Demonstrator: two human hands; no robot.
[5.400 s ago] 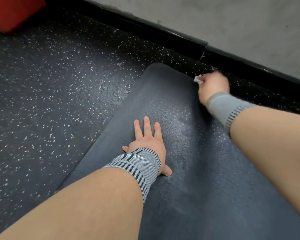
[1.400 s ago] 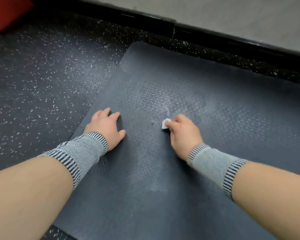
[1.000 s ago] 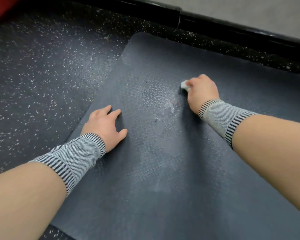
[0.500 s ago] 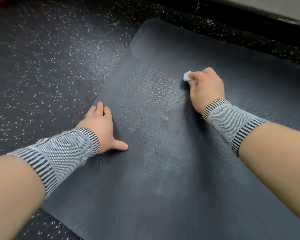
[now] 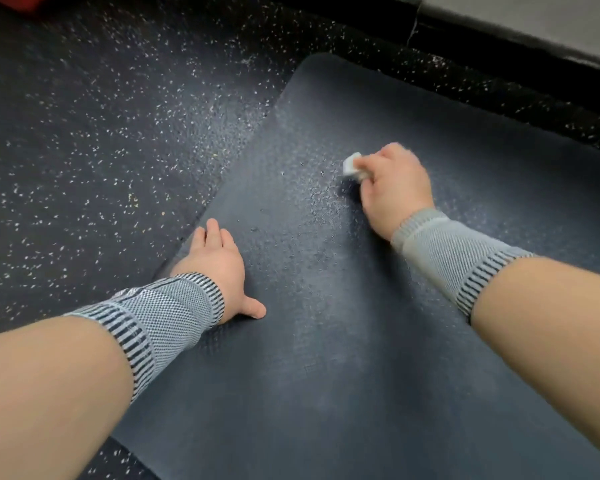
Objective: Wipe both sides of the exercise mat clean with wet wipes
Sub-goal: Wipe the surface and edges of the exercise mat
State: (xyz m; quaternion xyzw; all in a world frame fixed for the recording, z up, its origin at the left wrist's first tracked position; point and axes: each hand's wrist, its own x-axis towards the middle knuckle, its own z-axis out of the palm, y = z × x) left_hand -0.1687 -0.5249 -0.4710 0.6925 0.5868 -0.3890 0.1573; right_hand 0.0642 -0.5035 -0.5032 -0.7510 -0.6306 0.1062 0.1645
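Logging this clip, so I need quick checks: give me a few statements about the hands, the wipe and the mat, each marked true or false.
1. The right hand grips a white wet wipe. True.
2. The left hand lies flat on the mat. True.
3. The mat is rolled up. False: it lies spread on the speckled floor.
4. The wipe lies loose near the left hand. False: the right hand holds it.
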